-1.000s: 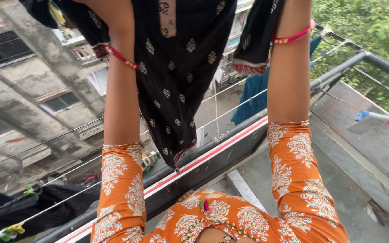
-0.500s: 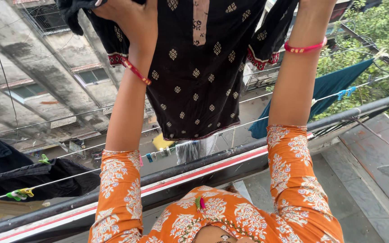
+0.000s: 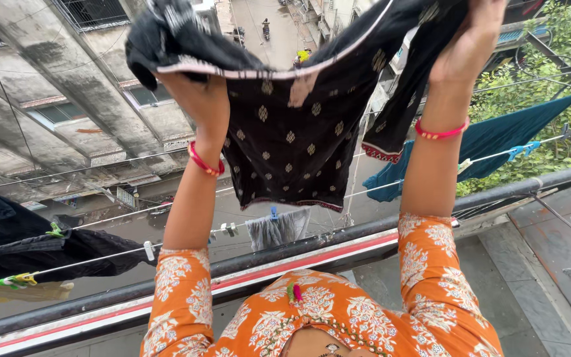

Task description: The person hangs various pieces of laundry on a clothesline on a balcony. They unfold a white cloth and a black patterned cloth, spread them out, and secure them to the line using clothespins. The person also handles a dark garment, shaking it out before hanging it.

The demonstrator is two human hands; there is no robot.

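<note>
Black kurta (image 3: 292, 142): being held up at arm's height out past the balcony railing (image 3: 338, 241), spread between both hands, gold motifs showing, hem hanging free above the street.
Left hand (image 3: 199, 99): gripping a bunched shoulder of the garment, fingers closed tight around the wad of cloth; red bangle (image 3: 204, 162) sitting at the wrist.
Right hand (image 3: 467, 46): clutching the other shoulder, fingers folded over the fabric (fingertips mostly buried in the cloth).
Progress: judging the kurta as not yet on any line, since hanging from the hands alone and touching no cord; no peg on it either.
Already pegged: dark garments (image 3: 47, 248) hanging at far left with a green clothespin (image 3: 54, 230); grey cloth (image 3: 277, 228) clipped on the clothesline (image 3: 120, 252) just below the kurta; teal cloth (image 3: 503, 142) pinned at right with blue pegs (image 3: 517, 152).
Left to do: seeming to be draping the kurta over a free stretch of line and pegging it.
Spare pegs: two clipped to the orange tunic's neckline (image 3: 293, 293), within reach.
Containers: none showing, no basket or bucket anywhere in view.
</note>
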